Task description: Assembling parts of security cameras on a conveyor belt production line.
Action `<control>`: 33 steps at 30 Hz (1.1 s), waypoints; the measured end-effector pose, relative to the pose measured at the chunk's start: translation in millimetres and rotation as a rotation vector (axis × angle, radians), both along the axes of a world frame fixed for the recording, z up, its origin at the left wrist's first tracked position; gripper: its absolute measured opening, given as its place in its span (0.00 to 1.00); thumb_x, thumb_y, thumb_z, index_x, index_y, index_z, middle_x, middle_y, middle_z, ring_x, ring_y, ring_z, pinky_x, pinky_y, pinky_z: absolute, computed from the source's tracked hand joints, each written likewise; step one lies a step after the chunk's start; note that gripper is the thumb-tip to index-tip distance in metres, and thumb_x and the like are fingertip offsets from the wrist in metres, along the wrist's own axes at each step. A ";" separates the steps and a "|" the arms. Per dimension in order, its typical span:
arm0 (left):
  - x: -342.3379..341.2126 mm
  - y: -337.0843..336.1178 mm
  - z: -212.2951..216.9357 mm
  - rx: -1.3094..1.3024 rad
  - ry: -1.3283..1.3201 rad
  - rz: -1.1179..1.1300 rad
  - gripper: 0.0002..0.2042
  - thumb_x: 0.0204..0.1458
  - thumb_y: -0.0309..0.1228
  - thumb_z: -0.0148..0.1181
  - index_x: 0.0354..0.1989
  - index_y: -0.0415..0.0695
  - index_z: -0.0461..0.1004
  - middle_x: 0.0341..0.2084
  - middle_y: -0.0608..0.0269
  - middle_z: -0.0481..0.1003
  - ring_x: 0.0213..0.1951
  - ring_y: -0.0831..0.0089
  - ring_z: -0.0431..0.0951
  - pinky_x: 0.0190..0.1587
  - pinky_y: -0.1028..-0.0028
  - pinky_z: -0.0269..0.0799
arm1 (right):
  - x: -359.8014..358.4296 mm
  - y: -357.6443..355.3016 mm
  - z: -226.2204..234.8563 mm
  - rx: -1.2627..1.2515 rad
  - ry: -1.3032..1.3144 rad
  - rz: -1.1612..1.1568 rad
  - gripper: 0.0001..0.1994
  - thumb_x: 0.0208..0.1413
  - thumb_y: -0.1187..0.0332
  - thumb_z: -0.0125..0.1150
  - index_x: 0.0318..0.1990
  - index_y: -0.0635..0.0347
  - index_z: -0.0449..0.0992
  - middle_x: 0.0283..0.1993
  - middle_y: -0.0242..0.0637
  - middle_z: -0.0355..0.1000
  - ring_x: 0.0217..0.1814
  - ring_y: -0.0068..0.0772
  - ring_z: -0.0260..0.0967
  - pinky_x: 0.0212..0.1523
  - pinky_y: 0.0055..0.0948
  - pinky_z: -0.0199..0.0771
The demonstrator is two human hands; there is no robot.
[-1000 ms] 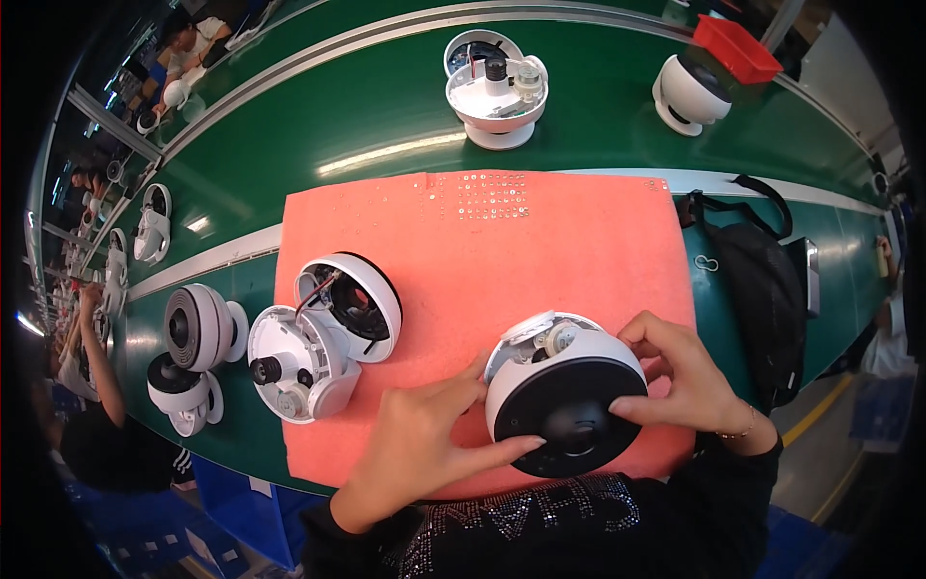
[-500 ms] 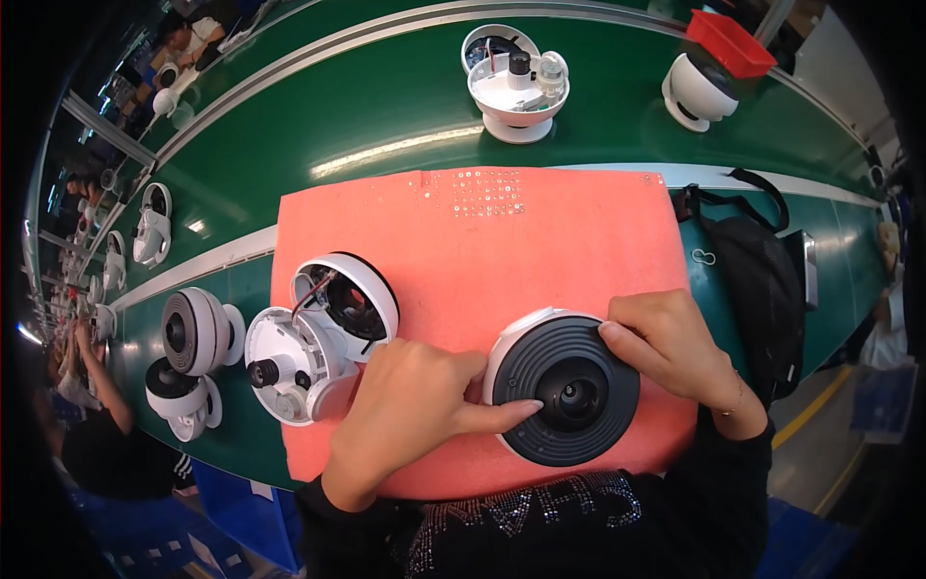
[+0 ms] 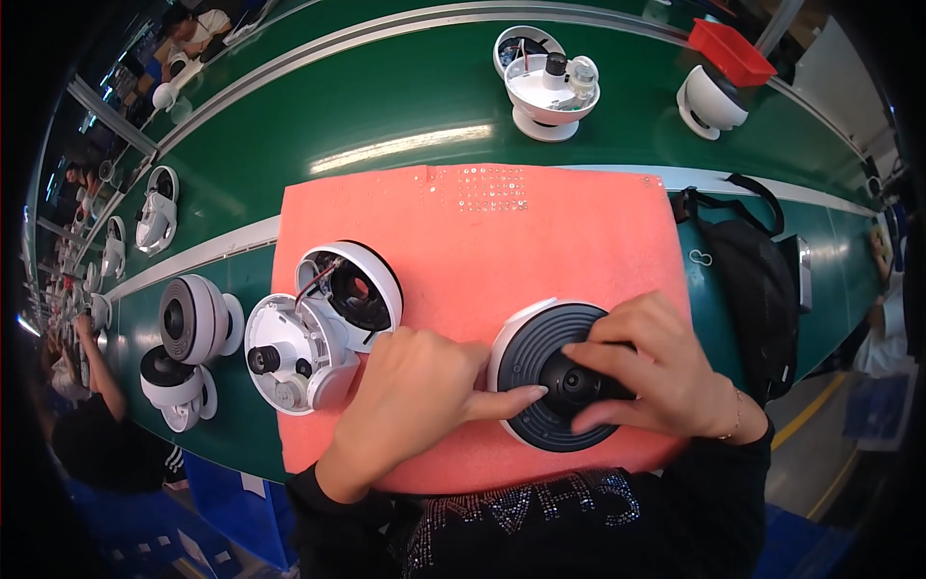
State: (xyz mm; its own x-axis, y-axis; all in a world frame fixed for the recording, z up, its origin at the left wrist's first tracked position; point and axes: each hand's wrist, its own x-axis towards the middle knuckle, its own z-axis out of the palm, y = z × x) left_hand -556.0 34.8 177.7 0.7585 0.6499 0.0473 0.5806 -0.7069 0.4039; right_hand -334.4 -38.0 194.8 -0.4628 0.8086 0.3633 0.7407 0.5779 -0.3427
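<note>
A round white camera point(image 3: 516, 333) with a dark grey ringed front faces up on the pink foam mat. My left hand point(image 3: 415, 396) grips its left rim, the thumb stretched over the grey rings toward the middle. Around the black lens hub point(image 3: 569, 382) curl the thumb and fingers of my right hand point(image 3: 656, 372), covering the right part of the front. To the left of my left hand lies an opened camera point(image 3: 294, 357), its white base half showing a lens and inner parts. Its round cover point(image 3: 352, 285) is tilted back, joined by thin wires.
Small screws point(image 3: 492, 188) stand in rows at the far part of the pink mat point(image 3: 453, 261). Two assembled cameras point(image 3: 198, 323) sit at left. On the green conveyor stand an opened camera point(image 3: 552, 96), a closed one point(image 3: 712, 101) and a red bin point(image 3: 730, 53). A black bag point(image 3: 748, 270) lies right.
My right hand has moved from the camera's right rim inward onto the lens hub. The left hand keeps its grip. The cameras on the conveyor have shifted slightly right.
</note>
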 end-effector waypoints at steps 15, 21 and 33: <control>4.1 -16.7 -39.3 -0.969 -0.464 0.073 0.31 0.44 0.44 0.58 0.51 0.32 0.62 0.36 0.44 0.73 0.38 0.63 0.76 0.42 0.69 0.70 | 5.5 -9.1 -34.9 -0.854 0.728 -0.151 0.28 0.49 0.65 0.57 0.55 0.65 0.54 0.51 0.43 0.60 0.55 0.31 0.59 0.54 0.30 0.59; 8.5 -29.5 -25.6 -0.434 -0.800 -0.023 0.43 0.34 0.33 0.67 0.59 0.29 0.49 0.42 0.42 0.70 0.44 0.61 0.74 0.45 0.70 0.69 | -8.2 -5.9 -16.9 -0.586 0.788 -0.176 0.36 0.36 0.63 0.71 0.51 0.63 0.54 0.51 0.46 0.59 0.54 0.35 0.59 0.54 0.30 0.59; 10.7 17.9 -4.4 -0.502 -1.484 -0.057 0.41 0.36 0.40 0.63 0.56 0.29 0.53 0.49 0.47 0.64 0.52 0.60 0.66 0.55 0.62 0.60 | -20.7 38.6 27.3 -0.006 0.564 0.138 0.52 0.32 0.64 0.73 0.62 0.57 0.40 0.60 0.49 0.48 0.64 0.42 0.47 0.57 0.36 0.57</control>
